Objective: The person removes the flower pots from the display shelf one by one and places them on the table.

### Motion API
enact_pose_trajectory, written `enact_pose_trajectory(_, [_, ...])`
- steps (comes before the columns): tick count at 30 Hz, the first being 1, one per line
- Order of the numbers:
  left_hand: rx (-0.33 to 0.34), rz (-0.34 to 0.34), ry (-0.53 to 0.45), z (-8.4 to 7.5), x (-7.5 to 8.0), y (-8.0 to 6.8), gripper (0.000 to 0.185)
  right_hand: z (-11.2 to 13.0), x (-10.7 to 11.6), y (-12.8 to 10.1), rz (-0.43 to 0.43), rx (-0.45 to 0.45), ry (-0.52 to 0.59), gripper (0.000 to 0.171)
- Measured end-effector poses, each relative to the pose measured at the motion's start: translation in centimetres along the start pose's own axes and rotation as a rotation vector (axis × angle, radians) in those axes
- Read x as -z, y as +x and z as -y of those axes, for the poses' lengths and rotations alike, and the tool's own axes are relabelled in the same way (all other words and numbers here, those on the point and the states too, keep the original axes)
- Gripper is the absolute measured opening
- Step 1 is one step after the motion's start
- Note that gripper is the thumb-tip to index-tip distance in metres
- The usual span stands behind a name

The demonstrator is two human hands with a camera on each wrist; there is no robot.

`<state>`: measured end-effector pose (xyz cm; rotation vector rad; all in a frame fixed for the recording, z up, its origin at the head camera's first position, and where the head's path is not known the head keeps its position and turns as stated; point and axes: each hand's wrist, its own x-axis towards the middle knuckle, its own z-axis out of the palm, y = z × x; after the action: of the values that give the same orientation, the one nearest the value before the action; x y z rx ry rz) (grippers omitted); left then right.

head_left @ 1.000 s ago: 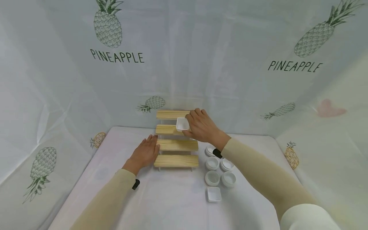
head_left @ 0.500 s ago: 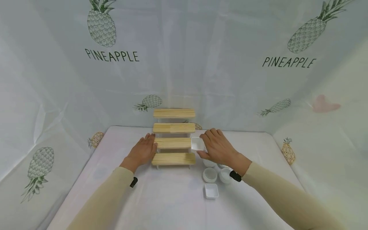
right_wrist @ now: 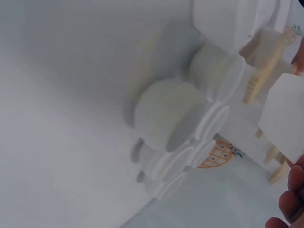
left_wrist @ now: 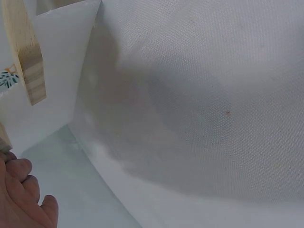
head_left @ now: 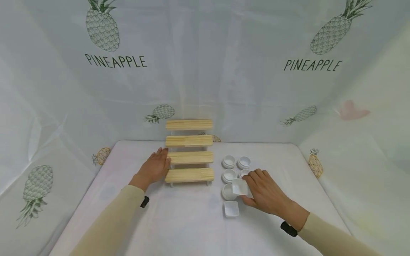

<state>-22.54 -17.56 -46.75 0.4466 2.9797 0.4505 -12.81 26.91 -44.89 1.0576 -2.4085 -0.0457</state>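
Note:
A white square dish (head_left: pixel 239 187), also in the right wrist view (right_wrist: pixel 283 114), is pinched at its right side by my right hand (head_left: pixel 268 192). It is held over the group of white round bowls (head_left: pixel 229 161) and hides part of it. A second square dish (head_left: pixel 231 209) sits on the table just in front of them. My left hand (head_left: pixel 153 166) rests with extended fingers against the left edge of a stepped wooden rack (head_left: pixel 190 157). In the left wrist view, its fingers (left_wrist: pixel 31 187) are right at a wooden slat's end.
The rack's wooden steps stand on pale supports at the back of the white-covered table (head_left: pixel 185 227). A white curtain (head_left: pixel 211 78) printed with pineapples hangs behind and at both sides.
My right hand has moved from above the rack's upper steps toward the right and front, carrying the square dish over the bowls. My left hand stays at the rack's left edge.

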Motion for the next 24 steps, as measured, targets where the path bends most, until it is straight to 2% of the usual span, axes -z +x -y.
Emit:
enact_pose_trajectory(6, [-0.013, -0.019, -0.009, 0.1, -0.1, -0.1, 0.065, 0.3, 0.1, -3.1, 0.007, -0.011, 0.023, 0.056])
enact_pose_trajectory(13, [-0.015, -0.024, -0.026, 0.0, 0.1, -0.1, 0.065, 1.0, -1.7, -6.7, 0.036, -0.002, 0.023, 0.058])
enact_pose_trajectory(17, [-0.013, -0.021, -0.025, 0.0, 0.0, 0.0, 0.065, 1.4, -2.9, -7.8, 0.047, -0.002, 0.02, 0.056])
enact_pose_trajectory(24, [-0.011, -0.02, -0.019, 0.1, -0.1, 0.0, 0.065, 1.6, -3.9, -8.3, 0.046, -0.016, 0.033, 0.055])
